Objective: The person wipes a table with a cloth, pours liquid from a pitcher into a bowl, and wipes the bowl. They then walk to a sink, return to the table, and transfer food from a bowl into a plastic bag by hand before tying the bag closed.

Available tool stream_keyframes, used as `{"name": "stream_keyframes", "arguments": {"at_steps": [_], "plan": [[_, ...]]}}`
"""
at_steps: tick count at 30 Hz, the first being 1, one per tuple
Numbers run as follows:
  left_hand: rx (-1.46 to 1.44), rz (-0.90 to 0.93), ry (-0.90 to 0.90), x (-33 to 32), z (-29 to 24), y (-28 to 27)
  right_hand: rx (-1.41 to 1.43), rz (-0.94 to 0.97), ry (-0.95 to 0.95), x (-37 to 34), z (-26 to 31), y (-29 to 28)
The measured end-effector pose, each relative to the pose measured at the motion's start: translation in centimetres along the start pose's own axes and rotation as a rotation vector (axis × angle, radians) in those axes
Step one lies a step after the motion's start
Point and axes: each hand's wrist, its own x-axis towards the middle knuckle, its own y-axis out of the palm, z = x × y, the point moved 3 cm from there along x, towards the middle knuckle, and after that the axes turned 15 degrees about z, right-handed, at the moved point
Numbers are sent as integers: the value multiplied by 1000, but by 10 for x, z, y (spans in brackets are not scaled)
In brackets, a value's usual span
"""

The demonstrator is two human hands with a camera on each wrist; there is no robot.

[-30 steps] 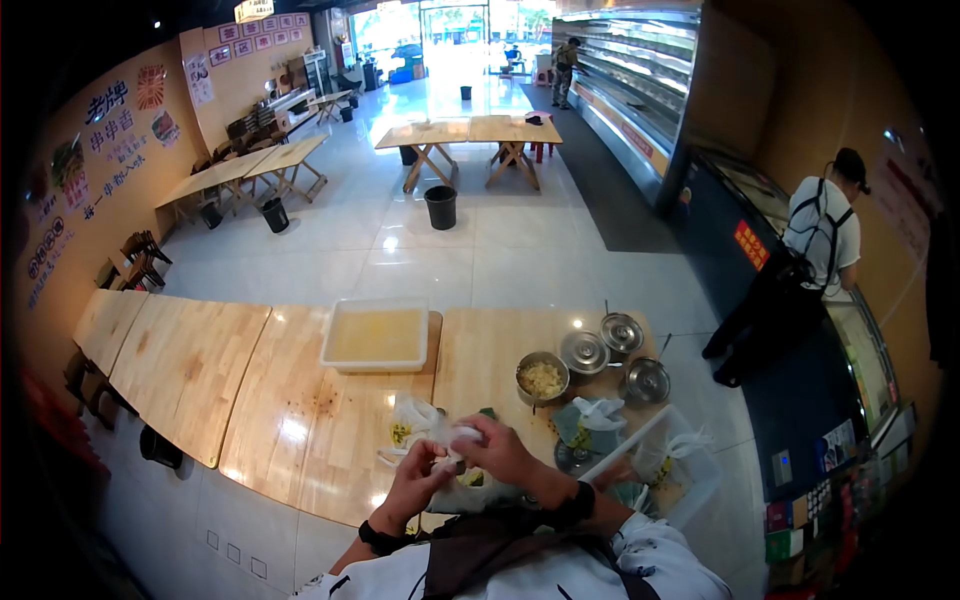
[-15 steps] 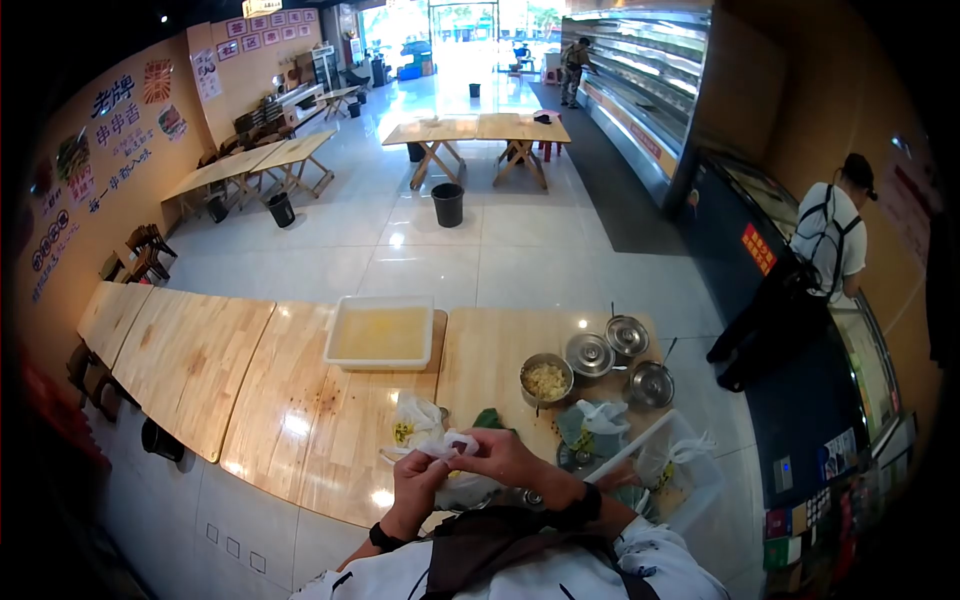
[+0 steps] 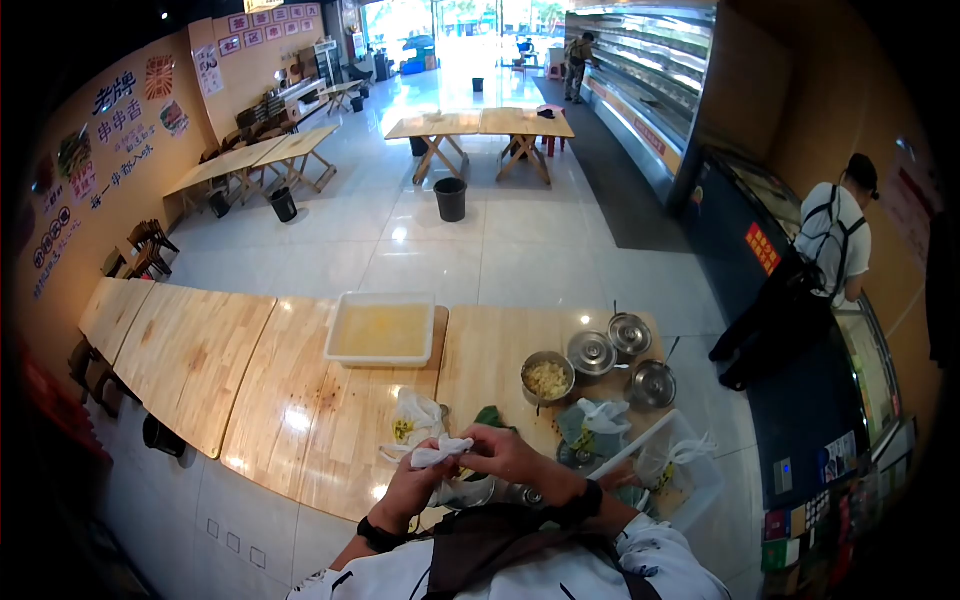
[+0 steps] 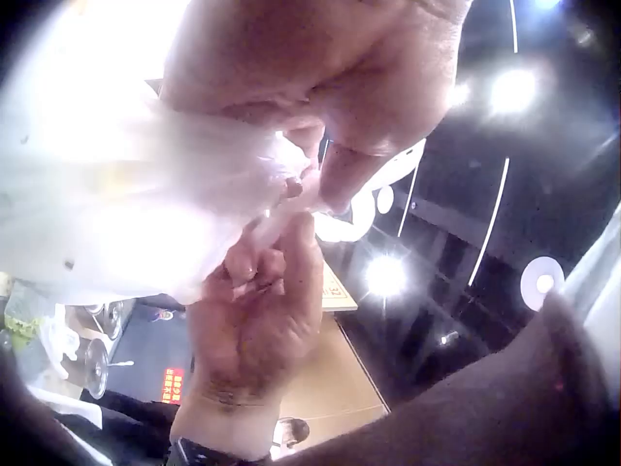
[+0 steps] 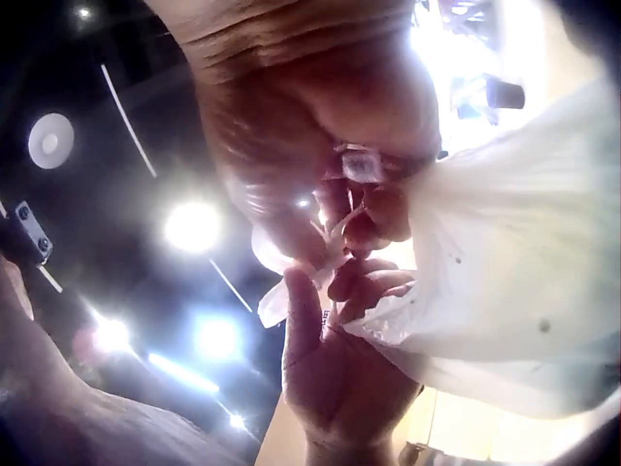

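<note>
In the head view my left hand [image 3: 408, 488] and right hand [image 3: 505, 455] meet over the near edge of the table, fingertips close together. Between them is the bunched white top of a thin plastic bag [image 3: 440, 453]. Both wrist views show thumbs and fingers of each hand pinching twisted strands of the bag's neck. The cloudy bag body [image 4: 107, 204] hangs beside the fingers in the left wrist view and fills the right side of the right wrist view. Its contents are mostly hidden. Another tied bag [image 3: 405, 430] with yellow-green bits lies just beyond the left hand.
A pot of pale chopped food [image 3: 547, 380] stands right of centre near lidded pots [image 3: 592, 352]. A plastic tub of yellowish liquid [image 3: 382, 330] sits farther back. At right are a greenish tied bag [image 3: 592, 425] and a clear bin [image 3: 700, 480]. One person [image 3: 835, 230] stands at the counter.
The white bunched bag top has spread out leftward over the left fingers, and the right hand has shifted slightly as the two hands work the neck. The head view has tilted slightly.
</note>
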Motion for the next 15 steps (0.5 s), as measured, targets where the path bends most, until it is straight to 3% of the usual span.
{"name": "stream_keyframes", "arguments": {"at_steps": [7, 11, 14, 15], "plan": [[-202, 25, 117, 9, 10, -2, -78, -206, -92, -1, 11, 4], [-280, 58, 82, 11, 16, 2, 31, -293, -159, -1, 8, 1], [-243, 132, 6, 12, 11, 8, -73, -409, -153, 1, 8, 0], [-243, 132, 6, 13, 10, 5, -283, -464, -151, 0, 12, 1]]}}
